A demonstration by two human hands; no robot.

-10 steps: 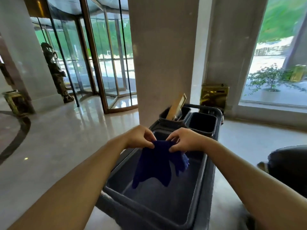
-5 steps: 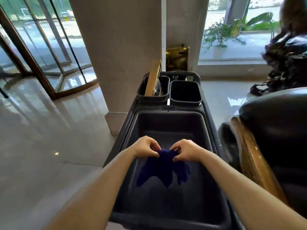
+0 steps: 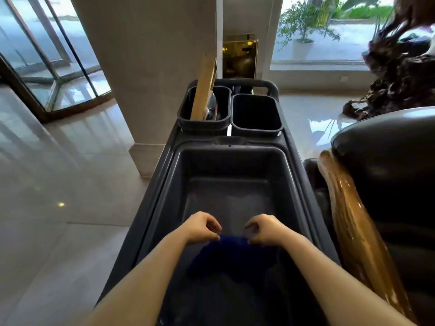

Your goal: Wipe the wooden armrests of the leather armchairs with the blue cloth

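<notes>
Fingers of left hand [image 3: 202, 228] and right hand [image 3: 265, 229] pinched on the top edge of the blue cloth [image 3: 231, 257], hung over the cart tub [image 3: 226, 161], with the wooden armrest [image 3: 348, 222] running near-to-far just right, nearer the right hand.

**Surfaces in front of you**

Your blue cloth [image 3: 231, 257] looks soft and fuzzy, a matt fabric with no shine. The cart [image 3: 160, 184] beneath it is dark grey moulded plastic, smooth and dull, with a faintly scuffed, paler bottom in its big tub; the two small bins [image 3: 256, 131] at its far end are the same matt plastic. Beside you, the wooden armrest [image 3: 348, 220] is varnished to a high gloss and catches streaks of light. The armchair's leather [image 3: 388, 161] is dark and smooth with a soft sheen. The floor [image 3: 58, 161] is polished stone, mirror-glossy. The pillar [image 3: 146, 67] looks matt and smooth.
</notes>
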